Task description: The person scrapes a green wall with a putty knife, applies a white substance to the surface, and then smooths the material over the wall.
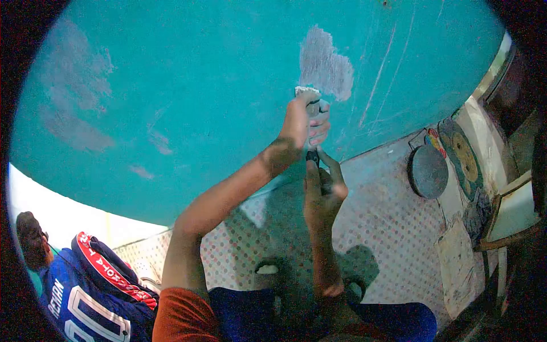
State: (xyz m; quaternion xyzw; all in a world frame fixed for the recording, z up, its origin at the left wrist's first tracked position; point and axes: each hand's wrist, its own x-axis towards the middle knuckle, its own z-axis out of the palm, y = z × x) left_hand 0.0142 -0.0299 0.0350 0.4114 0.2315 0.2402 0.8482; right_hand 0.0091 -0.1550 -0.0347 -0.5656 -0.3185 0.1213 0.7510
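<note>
A scraper [307,92] with a pale, coated blade edge meets the teal wall [216,85] just under a grey bare patch [326,64]. My left hand [306,122] is closed around its blade end, fingers wrapped over the metal. Below it, my right hand [323,185] is closed on the dark handle [312,156]. Part of the tool is hidden behind the fingers. More greyish worn patches [74,91] mark the wall at the left, and thin pale scratches [379,74] run down it to the right of the hands.
Below the wall lies a dotted tile floor [393,245]. A round dark pan [429,171] and a patterned mat [462,157] are at the right, near a wooden-framed piece [513,211]. At lower left is another person in a blue jersey [74,296].
</note>
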